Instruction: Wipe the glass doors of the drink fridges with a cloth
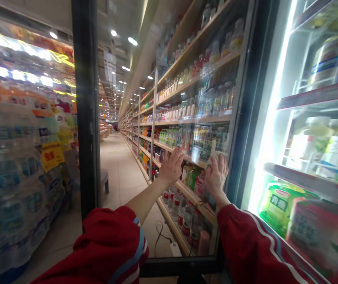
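A tall glass door in a dark frame stands open in front of me. My left hand lies open against the pane, its fingers stretched out. Further right, near the door's right edge, my right hand presses a pale crumpled cloth to the glass. The cloth is mostly covered by the fingers. Both forearms reach forward in red sleeves with white and blue stripes.
To the right is a lit cooler with bottles and green packs on its shelves. Wrapped water bottles are stacked at left. Long shelves of drinks, a tiled aisle and a black cable show through the glass.
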Available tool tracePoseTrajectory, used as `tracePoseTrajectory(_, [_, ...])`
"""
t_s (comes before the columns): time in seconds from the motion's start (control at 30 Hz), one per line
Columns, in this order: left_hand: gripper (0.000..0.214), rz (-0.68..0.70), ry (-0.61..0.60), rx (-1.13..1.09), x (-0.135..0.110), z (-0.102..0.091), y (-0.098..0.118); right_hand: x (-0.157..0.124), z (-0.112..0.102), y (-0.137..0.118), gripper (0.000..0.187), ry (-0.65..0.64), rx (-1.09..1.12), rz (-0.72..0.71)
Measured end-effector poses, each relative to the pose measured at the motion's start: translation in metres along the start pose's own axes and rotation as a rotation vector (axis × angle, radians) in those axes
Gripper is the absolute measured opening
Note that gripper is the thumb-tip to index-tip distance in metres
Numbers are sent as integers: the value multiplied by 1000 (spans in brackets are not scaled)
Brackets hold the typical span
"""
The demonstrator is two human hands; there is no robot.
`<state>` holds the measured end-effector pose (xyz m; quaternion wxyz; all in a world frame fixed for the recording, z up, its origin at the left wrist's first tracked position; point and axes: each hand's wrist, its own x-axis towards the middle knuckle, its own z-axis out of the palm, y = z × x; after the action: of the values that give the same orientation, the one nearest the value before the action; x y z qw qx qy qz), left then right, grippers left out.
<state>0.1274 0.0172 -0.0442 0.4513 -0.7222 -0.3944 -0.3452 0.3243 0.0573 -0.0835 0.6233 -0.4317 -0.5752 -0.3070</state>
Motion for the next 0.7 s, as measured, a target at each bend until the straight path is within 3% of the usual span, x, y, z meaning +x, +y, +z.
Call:
tracePoseTrajectory(0.17, [53,29,-25,0,2,-1,7,-7,8,-20,41,-168,75,-278])
tracePoseTrajectory(0.23, [53,24,-34,0,2,-2,7,-9,8,-20,41,-197,73,-307])
tracePoseTrajectory(0.3, [53,6,-32,3,0,-2,3,-9,5,-11,41,-157,56,-214])
tracePoseTrajectory(0.43, [52,-11,-19,2,-5,-1,-2,-3,-3,19,45,-4,44,104])
tracePoseTrajectory(0.53, [54,-20,-24,-8,-6,1,0,0,-2,22,49,54,46,197])
tracePoseTrajectory(0.6, [54,-12,-32,-6,-5,1,4,-4,3,10,48,28,58,121])
tracePoseTrajectory(0.7, [52,11,-21,7,-5,2,7,-14,11,-21,45,-53,85,-142])
